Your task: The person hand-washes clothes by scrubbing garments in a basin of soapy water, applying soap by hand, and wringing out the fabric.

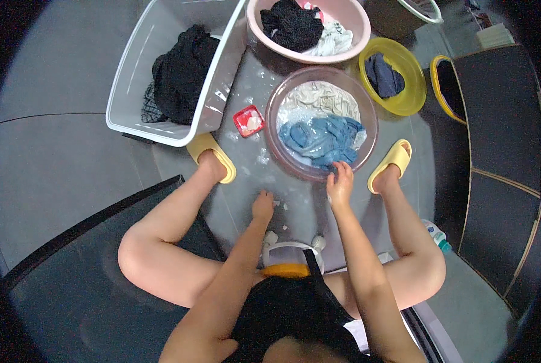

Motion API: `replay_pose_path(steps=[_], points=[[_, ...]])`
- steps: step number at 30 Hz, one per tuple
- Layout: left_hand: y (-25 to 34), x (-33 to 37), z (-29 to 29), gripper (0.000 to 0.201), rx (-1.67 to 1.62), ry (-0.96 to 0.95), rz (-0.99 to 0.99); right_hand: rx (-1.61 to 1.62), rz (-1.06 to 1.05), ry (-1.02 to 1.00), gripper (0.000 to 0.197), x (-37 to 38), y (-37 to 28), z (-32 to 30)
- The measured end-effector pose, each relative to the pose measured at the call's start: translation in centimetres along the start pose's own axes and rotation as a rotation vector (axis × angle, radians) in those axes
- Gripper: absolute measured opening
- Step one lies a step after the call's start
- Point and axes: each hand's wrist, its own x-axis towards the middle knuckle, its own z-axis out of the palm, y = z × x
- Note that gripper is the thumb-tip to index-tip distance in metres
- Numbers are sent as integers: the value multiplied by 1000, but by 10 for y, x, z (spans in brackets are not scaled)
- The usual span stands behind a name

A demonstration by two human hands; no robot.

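blue cloth: your wet, crumpled blue cloth (319, 138) lies in the near half of the wash basin, straight ahead of your right hand and ahead and to the right of your left.
right hand: your right hand (340, 180) is at the basin's near rim, fingers bent over it toward the cloth's near edge; whether they grip the cloth or only touch it, you cannot tell from here.
left hand: your left hand (262, 207) hangs over the floor (246, 175), outside the basin to its near left, fingers loosely curled, nothing seen in it.
between hands: your two hands are apart.
wash basin: the translucent pinkish basin (270, 128) sits on the floor between your feet, with a white cloth (325, 97) behind the blue one and suds at the left.
red dish: a small red dish (240, 115) with whitish lumps stands just left of the basin.
far basins: beyond are a pale pink basin (360, 33) of black and white clothes and, to the right, a yellow basin (406, 107) with a dark blue cloth (384, 75).
clear bin: at your far left, a bin (131, 85) holds black clothes (185, 72).
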Motion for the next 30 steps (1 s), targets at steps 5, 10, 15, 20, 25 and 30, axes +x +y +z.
replay_pose_path(steps=[5, 10, 15, 20, 25, 30], points=[[-34, 15, -5, 13, -285, 30, -204, 42, -41, -25, 30, 13, -29, 21], [-57, 90, -46, 17, -1264, 596, -376, 93, -36, -46, 29, 25, -51, 36], [-53, 150, -128, 18, -835, 783, -349, 127, -77, -10, 30, 51, -59, 40], [70, 143, -169, 18, -852, 587, 53, -157, 199, 201, 50, 95, -22, 32], [132, 156, -108, 56, -28, 136, -71, -266, 287, -253, 57, 99, -15, 64], [131, 200, -87, 55, 86, 32, -148, -309, 209, -189, 59, 107, 19, 104]])
